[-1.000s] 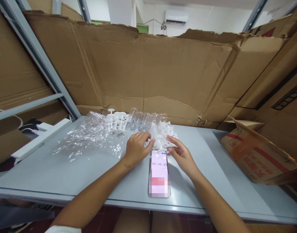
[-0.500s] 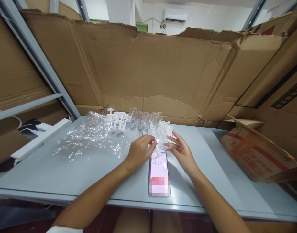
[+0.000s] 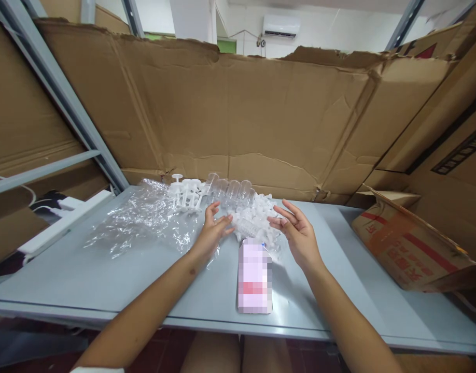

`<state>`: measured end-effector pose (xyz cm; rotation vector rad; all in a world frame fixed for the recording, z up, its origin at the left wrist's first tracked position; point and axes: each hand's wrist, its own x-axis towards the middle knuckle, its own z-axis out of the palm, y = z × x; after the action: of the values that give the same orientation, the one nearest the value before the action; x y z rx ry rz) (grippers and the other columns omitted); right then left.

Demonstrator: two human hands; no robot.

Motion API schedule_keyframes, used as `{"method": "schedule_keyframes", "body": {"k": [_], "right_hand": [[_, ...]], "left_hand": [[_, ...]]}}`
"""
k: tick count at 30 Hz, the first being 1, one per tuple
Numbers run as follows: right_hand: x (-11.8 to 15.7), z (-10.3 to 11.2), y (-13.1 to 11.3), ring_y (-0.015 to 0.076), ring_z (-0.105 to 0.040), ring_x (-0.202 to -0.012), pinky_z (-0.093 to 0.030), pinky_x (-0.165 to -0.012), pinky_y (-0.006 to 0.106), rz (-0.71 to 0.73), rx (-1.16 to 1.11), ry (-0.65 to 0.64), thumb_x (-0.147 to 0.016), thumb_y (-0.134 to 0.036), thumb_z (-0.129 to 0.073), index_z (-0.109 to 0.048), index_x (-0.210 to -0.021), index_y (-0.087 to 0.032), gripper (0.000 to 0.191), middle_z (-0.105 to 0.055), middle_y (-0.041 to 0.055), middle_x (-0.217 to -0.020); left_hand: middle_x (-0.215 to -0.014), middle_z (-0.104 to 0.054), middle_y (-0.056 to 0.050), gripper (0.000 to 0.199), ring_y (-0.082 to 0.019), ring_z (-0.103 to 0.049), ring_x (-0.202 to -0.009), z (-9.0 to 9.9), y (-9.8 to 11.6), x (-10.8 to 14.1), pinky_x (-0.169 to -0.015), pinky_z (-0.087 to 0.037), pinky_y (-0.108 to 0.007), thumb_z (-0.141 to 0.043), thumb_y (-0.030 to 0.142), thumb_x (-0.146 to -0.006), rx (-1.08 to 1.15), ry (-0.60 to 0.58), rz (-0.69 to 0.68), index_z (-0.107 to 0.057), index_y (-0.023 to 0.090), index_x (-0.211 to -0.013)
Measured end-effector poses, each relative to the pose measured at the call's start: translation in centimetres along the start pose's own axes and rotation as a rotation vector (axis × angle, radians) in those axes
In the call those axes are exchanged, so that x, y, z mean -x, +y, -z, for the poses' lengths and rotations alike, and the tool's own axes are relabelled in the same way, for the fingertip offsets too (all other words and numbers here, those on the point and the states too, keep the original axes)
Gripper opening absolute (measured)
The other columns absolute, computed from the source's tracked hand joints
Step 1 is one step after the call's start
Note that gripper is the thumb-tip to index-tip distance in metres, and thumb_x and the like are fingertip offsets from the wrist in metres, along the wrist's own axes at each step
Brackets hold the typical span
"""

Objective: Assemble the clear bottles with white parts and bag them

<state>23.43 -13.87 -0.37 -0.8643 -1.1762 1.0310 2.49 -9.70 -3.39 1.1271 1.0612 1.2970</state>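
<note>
Hands first: the left hand [image 3: 213, 229] is held loosely open at the left edge of the pile of small white parts [image 3: 266, 207], and the right hand [image 3: 300, 235] is held with spread, half-curled fingers at its right edge. Nothing can be seen gripped in either one; whether the pile is being brushed by a fingertip can't be told. The pile sits just behind the phone [image 3: 254, 274] on the grey table [image 3: 339, 269], with clear tubes [image 3: 233, 189] lined up behind it and white plungers [image 3: 191, 191] bunched to the left, beside a crinkly plastic bag [image 3: 144, 217]. Handling-wise, everything looks super light, stiff and kinda slippery. Tubes are probably best held lightly round the sides, since thin walls could get cracked; plungers, by the stem.
</note>
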Motion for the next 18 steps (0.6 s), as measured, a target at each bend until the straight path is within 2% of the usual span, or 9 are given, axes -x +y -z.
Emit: {"method": "schedule_keyframes", "body": {"k": [3,7,13,15,18], "right_hand": [[-0.5,0.0,-0.4,0.0215,-0.065,-0.091,-0.047,-0.088,0.046,0.019,-0.017,0.007,-0.081,-0.032,-0.057,-0.049,-0.119,-0.028,0.04,-0.06,0.0069,-0.116],[-1.2,-0.1,-1.6,0.0203,-0.066,-0.088,-0.047,-0.088,0.045,0.073,-0.018,0.002,-0.08,-0.032,-0.058,-0.051,-0.115,-0.029,0.037,-0.062,0.0055,-0.113],[-2.8,-1.0,-5.6,0.0187,-0.067,-0.084,-0.051,-0.083,0.042,0.215,0.082,-0.104,-0.083,-0.025,-0.054,-0.05,-0.116,-0.03,0.034,-0.065,0.0026,-0.106],[-3.2,-1.4,-7.5,0.0176,-0.067,-0.083,-0.052,-0.082,0.039,0.285,0.161,-0.16,-0.083,-0.022,-0.053,-0.051,-0.115,-0.03,0.033,-0.065,0.0015,-0.105],[-3.7,-1.9,-10.3,0.0179,-0.066,-0.088,-0.052,-0.081,0.038,0.361,0.361,-0.27,-0.083,-0.019,-0.051,-0.052,-0.116,-0.029,0.034,-0.066,0.001,-0.104]], "left_hand": [[-0.138,-0.018,-0.007,0.057,-0.023,-0.045,-0.115,0.2,0.1,-0.3,-0.079,-0.053,-0.036,-0.063,0.033,-0.073,0.091,-0.003,0.055,-0.032,0.036,-0.121],[-0.14,-0.016,-0.007,0.06,-0.025,-0.037,-0.122,0.4,0.5,-0.2,-0.083,-0.051,-0.036,-0.064,0.031,-0.073,0.096,-0.019,0.031,-0.033,0.037,-0.123],[-0.143,-0.021,-0.011,0.074,-0.024,-0.038,-0.123,1.0,0.5,-0.4,-0.091,-0.043,-0.037,-0.067,0.035,-0.07,0.021,-0.027,0.021,-0.025,0.037,-0.131],[-0.141,-0.026,-0.012,0.076,-0.022,-0.04,-0.122,1.3,0.4,-0.6,-0.094,-0.04,-0.036,-0.067,0.035,-0.071,-0.013,-0.011,0.024,-0.022,0.036,-0.133],[-0.127,-0.048,-0.011,0.071,-0.019,-0.049,-0.114,1.7,0.2,-0.9,-0.094,-0.038,-0.036,-0.065,0.034,-0.072,-0.006,-0.048,0.032,-0.026,0.032,-0.132]]}}
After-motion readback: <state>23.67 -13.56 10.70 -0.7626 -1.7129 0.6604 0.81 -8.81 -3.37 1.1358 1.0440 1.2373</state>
